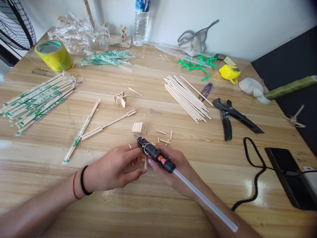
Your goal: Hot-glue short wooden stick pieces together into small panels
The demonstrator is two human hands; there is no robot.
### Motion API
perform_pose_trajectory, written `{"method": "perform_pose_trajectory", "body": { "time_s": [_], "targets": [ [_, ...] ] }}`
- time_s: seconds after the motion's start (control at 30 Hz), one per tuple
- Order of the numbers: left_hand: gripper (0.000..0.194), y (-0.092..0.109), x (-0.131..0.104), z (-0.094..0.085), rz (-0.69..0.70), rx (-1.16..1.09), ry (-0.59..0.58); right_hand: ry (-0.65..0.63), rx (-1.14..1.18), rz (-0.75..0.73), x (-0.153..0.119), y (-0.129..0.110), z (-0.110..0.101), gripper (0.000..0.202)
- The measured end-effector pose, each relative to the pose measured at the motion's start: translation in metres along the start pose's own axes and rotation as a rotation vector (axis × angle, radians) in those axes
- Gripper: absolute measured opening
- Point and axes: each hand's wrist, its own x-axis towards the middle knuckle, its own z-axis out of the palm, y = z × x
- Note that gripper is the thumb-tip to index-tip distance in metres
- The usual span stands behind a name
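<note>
Right hand [177, 173] grasps the hot-glue gun [154, 152] toward the near edge of the surface [133, 215]; left hand [112, 167], its hold on a short wooden stick [145, 164] unconfirmed, should avoid the nozzle [136, 136]

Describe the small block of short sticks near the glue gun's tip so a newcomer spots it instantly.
On the wooden table, find the black glue gun in the right hand. Just beyond its tip sits the small block of short sticks. Unlike the loose cut pieces to its right, its sticks are packed side by side.
</note>
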Motion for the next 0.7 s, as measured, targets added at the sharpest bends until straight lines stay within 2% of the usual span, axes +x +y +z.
{"method": "perform_pose_trajectory", "body": {
  "time_s": [0.7],
  "targets": [
    [0.007, -0.0001, 0.0000, -0.0011, -0.022, -0.006, -0.014, -0.004, 0.029, -0.006, -0.0005, -0.0017, -0.0003, 0.007]
  ]
}}
